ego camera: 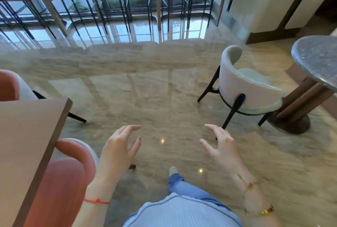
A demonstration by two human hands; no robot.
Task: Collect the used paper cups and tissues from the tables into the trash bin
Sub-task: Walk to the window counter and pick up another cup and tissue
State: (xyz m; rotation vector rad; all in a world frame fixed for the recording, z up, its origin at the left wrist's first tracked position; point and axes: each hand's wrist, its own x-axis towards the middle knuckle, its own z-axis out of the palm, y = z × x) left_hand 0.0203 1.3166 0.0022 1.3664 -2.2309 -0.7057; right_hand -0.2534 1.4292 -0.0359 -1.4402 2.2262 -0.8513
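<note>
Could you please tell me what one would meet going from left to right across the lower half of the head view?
Wooden table → pink chair → left hand → right hand → white chair → round stone table.

Wearing a thin red string bracelet [96, 201] around the left wrist, below the bare left grip [118, 152]. Showing a slim gold chain bracelet with a small gold clasp [249, 184] just below the bare right grip [221, 151], and further up the same forearm a broader gold-coloured band, like a watch strap [259, 212]. Wearing no sleeves over either forearm. Wearing a pale blue, finely ribbed top with darker blue stitched seams [182, 212] over the torso. Wearing blue denim trousers [182, 185] on the one leg in view, ending in a light-coloured shoe [172, 170], too blurred for detail.
</note>
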